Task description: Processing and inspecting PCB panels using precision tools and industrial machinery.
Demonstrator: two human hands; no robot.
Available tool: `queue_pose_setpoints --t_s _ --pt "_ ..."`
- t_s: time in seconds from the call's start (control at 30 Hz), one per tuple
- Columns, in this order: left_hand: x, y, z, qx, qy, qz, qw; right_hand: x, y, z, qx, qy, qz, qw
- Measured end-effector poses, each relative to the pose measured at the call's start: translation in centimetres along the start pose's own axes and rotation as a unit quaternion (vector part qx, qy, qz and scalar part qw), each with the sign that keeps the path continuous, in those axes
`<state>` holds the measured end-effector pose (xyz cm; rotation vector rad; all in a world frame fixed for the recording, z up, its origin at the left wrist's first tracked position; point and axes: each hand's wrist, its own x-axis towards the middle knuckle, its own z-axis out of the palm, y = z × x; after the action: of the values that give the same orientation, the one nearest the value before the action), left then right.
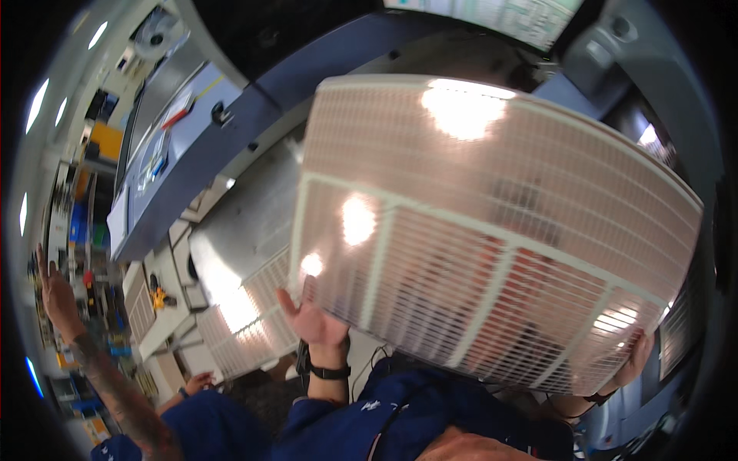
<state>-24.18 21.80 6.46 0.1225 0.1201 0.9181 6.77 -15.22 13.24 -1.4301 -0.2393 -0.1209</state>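
Observation:
A large, thin, see-through sheet [430,184] with a copper-coloured grid and pale bands is held up in front of me, tilted, with bright light reflections on it. My left hand [319,324] supports its lower left corner, palm up. The thumb sticks out to the side there, and the other fingers are partly hidden by the sheet. At the lower right corner, my right hand [636,357] grips the edge, its fingers partly seen through the sheet.
Another similar sheet [254,326] lies at lower left. A co-worker's raised forearm [115,392] and another hand [201,381] are on the left. A blue-grey machine [231,146] with a red-handled tool [178,115] stands behind. A lit screen [500,19] is at the top.

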Motion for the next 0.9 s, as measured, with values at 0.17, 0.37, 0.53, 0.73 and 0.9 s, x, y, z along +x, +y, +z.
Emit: queue_pose_setpoints --t_s 0.17,0.37,0.53,0.73,0.9 --pt "0.5 3.4 9.2 0.005 0.047 -0.018 0.999 6.6 -7.9 -1.1 0.081 -0.173 0.163 0.968" --pt "-3.5 9.0 14.4 -0.085 0.064 -0.025 0.994 10.6 -14.9 4.6 -0.095 -0.016 0.122 0.988" --pt "-8.1 8.8 17.3 -0.092 0.021 0.033 0.995 11.6 -16.6 15.4 -0.137 -0.066 0.180 0.972" --pt "-13.3 9.7 15.7 0.191 0.217 0.138 0.947 16.4 -14.8 13.8 -0.125 -0.298 -0.180 0.929" --pt "-20.1 9.6 10.6 0.216 0.212 0.213 0.929 13.2 -11.7 21.7 0.132 -0.227 -0.225 0.938"
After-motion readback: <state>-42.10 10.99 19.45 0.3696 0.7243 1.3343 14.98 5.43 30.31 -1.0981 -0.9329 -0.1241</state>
